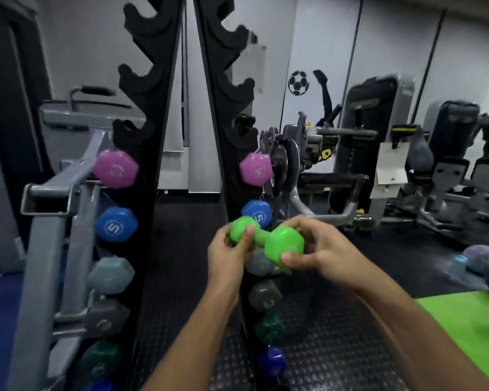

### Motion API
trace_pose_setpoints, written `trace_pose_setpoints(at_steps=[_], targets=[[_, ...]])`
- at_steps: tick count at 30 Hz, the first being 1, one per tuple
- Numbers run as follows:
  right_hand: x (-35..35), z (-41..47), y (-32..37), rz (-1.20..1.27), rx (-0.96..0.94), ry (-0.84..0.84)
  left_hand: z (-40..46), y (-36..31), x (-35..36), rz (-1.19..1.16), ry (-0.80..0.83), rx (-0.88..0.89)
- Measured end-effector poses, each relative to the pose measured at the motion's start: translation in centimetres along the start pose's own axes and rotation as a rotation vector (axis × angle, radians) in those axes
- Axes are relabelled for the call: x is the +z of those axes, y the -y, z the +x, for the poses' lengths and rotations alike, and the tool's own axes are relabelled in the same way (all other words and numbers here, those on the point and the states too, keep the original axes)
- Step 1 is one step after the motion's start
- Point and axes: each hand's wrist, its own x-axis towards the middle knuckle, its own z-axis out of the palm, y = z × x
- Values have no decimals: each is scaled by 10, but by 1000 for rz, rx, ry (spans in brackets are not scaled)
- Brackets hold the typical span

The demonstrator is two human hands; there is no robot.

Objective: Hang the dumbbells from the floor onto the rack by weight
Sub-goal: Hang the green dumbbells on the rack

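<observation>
Both hands are clamped on one bright green hexagonal-ended dumbbell (266, 241), held level in the air just in front of the rack. The left hand (228, 253) wraps its fingers and thumb around the left head; the right hand (319, 249) grips the right head, thumb pressed along its lower edge. The bar between the two heads is bare.

Right behind the green weight stands the tall black A-frame rack with hooked cradles (153, 114). Its upper cradles are vacant. On the right upright, a pink hexagonal dumbbell marked 4 (255, 168) hangs above a blue hexagonal dumbbell marked 5 (257, 214), which sits just behind the green one. Below the hands come grey, dark green and deep blue heads, too blurred to read. On the left upright hang a pink dumbbell marked 3 (115, 169) and a blue dumbbell marked 5 (115, 227), with grey and green ones under them.

A grey metal frame (57, 193) stands to the left. A lime green mat (463, 328) lies on the black studded rubber floor (322, 334) at right, with grey weight machines (378, 153) beyond.
</observation>
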Motion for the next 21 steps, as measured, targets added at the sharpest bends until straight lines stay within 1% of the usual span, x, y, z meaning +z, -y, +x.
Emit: trace_pose_setpoints(at_steps=[2, 3, 5, 8, 10, 12, 14, 18, 21], targets=[[-8, 2, 27, -20, -57, -65, 16, -28, 14, 79, 29, 84], [-10, 3, 38, -48, -83, -107, 24, -41, 20, 137, 16, 117], [-16, 8, 57, -119, -141, -197, 41, -66, 32, 241, -33, 197], [-25, 22, 77, -197, -209, -306, 68, -98, 44, 257, -123, 259], [-31, 37, 85, -285, -234, -372, 82, -116, 46, 233, -128, 221], [-35, 58, 91, -396, -253, -441, 94, -130, 45, 207, -78, 171], [-40, 83, 94, -450, -275, -486, 106, -140, 44, 202, -48, 139], [-43, 139, 101, -578, -273, -520, 125, -147, 42, 220, -20, 97], [-39, 176, 103, -586, -239, -526, 132, -144, 42, 223, 13, 104]])
